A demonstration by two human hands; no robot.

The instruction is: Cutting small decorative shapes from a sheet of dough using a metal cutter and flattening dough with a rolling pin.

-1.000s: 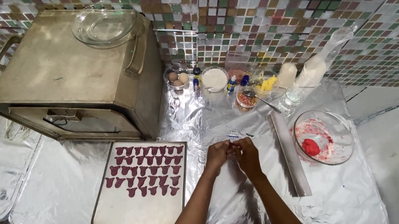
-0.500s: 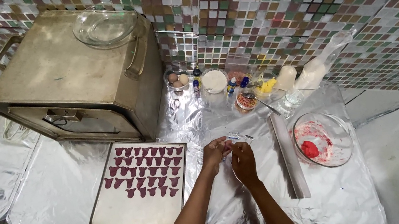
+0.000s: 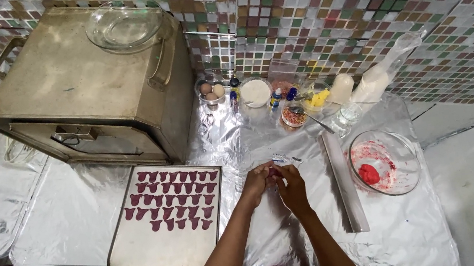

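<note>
Foil-covered bench under a mosaic tile wall carries the work. Near its front edge, at the middle, the left hand (image 3: 256, 181) and right hand (image 3: 292, 187) meet, fingertips pinched together around a small dark red piece of dough (image 3: 275, 172); how tightly they close on it I cannot tell, it is mostly hidden. Just left of the hands lies a baking tray (image 3: 161, 248) with rows of red shaped pieces (image 3: 172, 198) filling its far half, the near half bare, so judging by that, the shaping is roughly half done. Right of the hands lies a flat metal strip (image 3: 345, 183), then a glass bowl (image 3: 396, 147) holding a lump of red dough (image 3: 369, 174). A metal oven (image 3: 77, 91) stands at the back left.
</note>
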